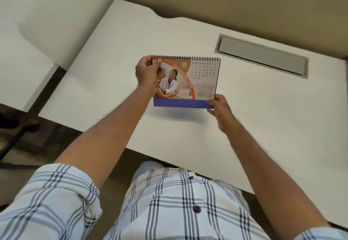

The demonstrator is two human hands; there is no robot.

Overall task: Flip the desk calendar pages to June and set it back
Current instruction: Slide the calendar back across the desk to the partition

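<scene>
The spiral-bound desk calendar [195, 81] is held above the white desk [263, 127], its shadow falling on the surface below. The page facing me reads JUN 2026, with a date grid and a photo beside an orange arc. A blue base strip runs along its lower edge. My left hand [147, 73] grips the upper left corner at the wire binding, covering part of the photo. My right hand [219, 109] pinches the lower right corner of the blue base.
A grey cable-tray flap [261, 55] is set into the desk at the back right. Beige partition walls [226, 1] rise behind the desk. Another white desk surface [47, 23] lies to the left, with dark floor beyond the front edge.
</scene>
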